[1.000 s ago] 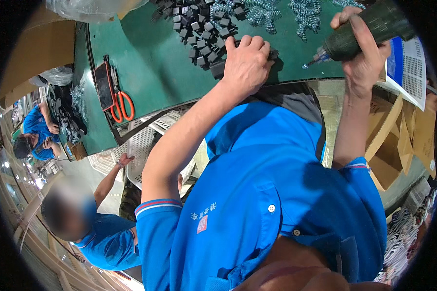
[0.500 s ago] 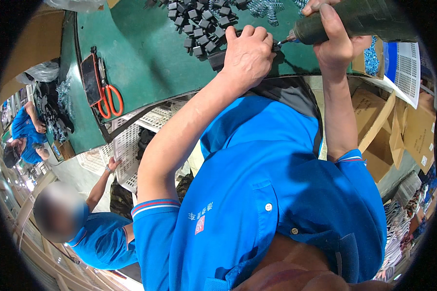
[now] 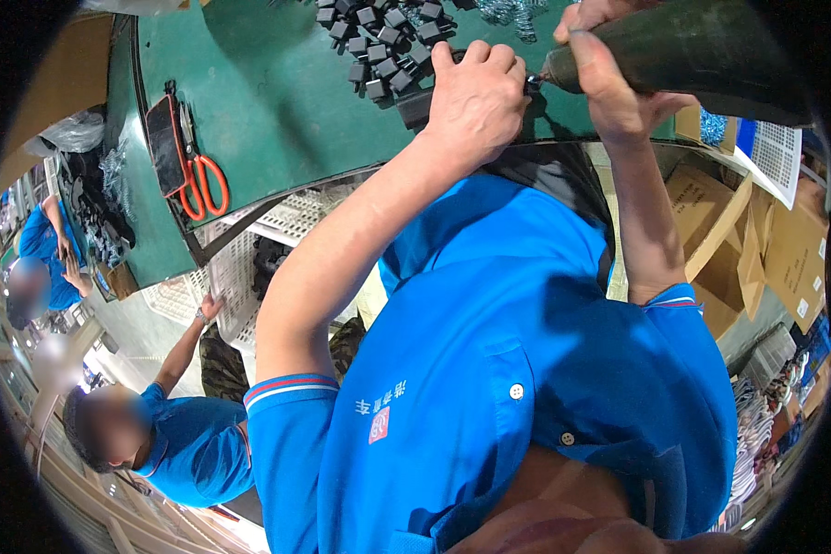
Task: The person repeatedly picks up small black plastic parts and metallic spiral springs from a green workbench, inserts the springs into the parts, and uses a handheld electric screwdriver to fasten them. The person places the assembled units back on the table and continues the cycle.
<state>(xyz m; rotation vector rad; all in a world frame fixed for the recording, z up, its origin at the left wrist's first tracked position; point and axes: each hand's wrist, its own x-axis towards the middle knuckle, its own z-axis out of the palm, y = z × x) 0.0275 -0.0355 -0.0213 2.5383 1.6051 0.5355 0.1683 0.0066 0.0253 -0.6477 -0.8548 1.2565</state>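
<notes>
Head view: left hand grips the black part; right hand grasps the green driver. Hold both steadily in line.

Right hand: one driver. Left hand: one bar; beside it, over a dozen blocks. Farther left: one scissors, one phone.

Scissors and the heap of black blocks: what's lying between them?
In the head view, a stretch of green tabletop with a faint shadow lies between the scissors and the black blocks.
</notes>
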